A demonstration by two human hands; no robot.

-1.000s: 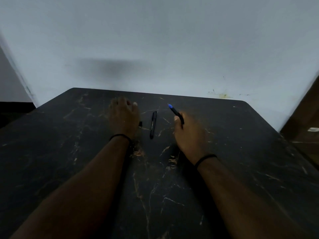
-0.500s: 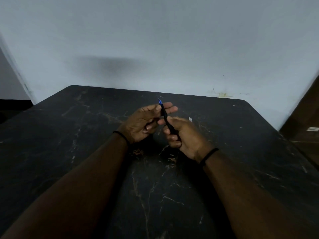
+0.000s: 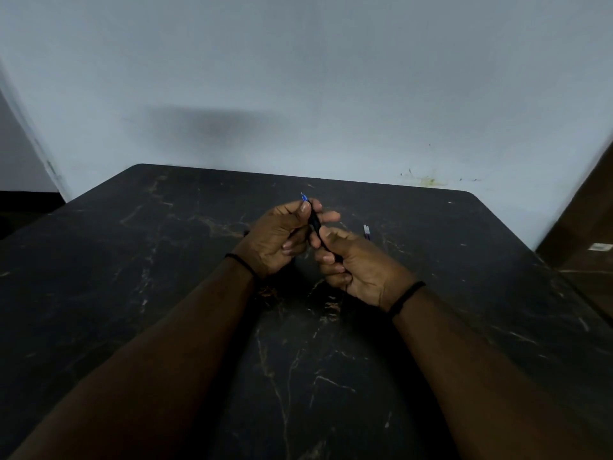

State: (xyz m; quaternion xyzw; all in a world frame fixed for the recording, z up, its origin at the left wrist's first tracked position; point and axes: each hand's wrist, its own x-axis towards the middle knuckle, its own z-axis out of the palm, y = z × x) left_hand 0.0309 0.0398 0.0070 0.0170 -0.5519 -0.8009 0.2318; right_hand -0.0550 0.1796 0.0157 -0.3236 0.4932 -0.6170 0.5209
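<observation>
Now our right hand [image 3: 360, 270] grips the slim black blue-tipped plastic pen [image 3: 315, 223], its long axis slanting far-left, where our left hand [image 3: 277, 239] pinches it near the tip.

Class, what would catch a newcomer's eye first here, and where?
Mid-frame, the left hand and right hand together grip a black pen, blue tip up, above the dark marbled table. A small pale piece lies on the table right of them.
</observation>
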